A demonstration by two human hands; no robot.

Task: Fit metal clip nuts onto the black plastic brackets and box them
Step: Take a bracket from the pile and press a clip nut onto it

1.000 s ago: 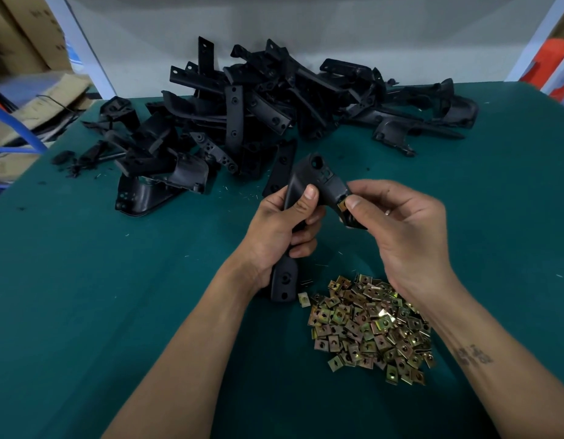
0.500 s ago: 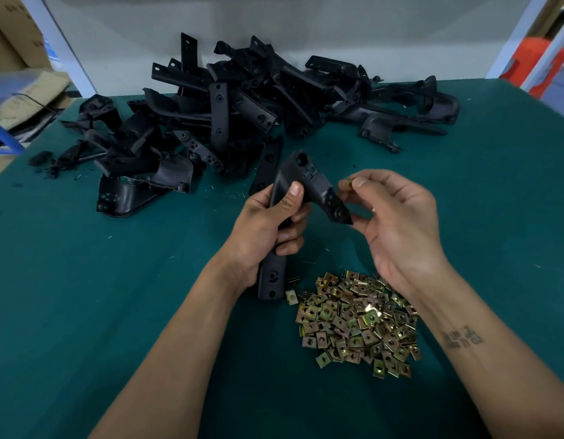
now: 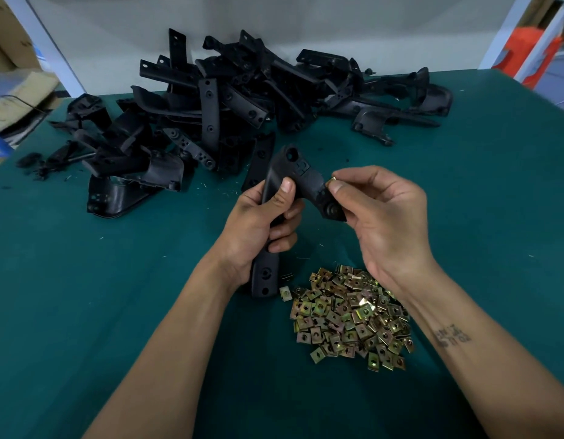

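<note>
left hand (image 3: 258, 223) grips the black bracket (image 3: 293, 182) upright above the green table (image 3: 84, 280); right hand (image 3: 382, 217) pinches a clip nut (image 3: 332, 179) at its angled end. fitting step, nut not seated. next: line up with the tab edge, push on.

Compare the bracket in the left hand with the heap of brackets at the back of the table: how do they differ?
The held bracket is lifted off the green table, gripped by the left hand, while the bracket heap lies loose on it. The held one has a clip nut pinched against its tab by the right hand; no hand touches the heap. The held one is a single piece; the heap is tangled. Both are black plastic with holes.
</note>
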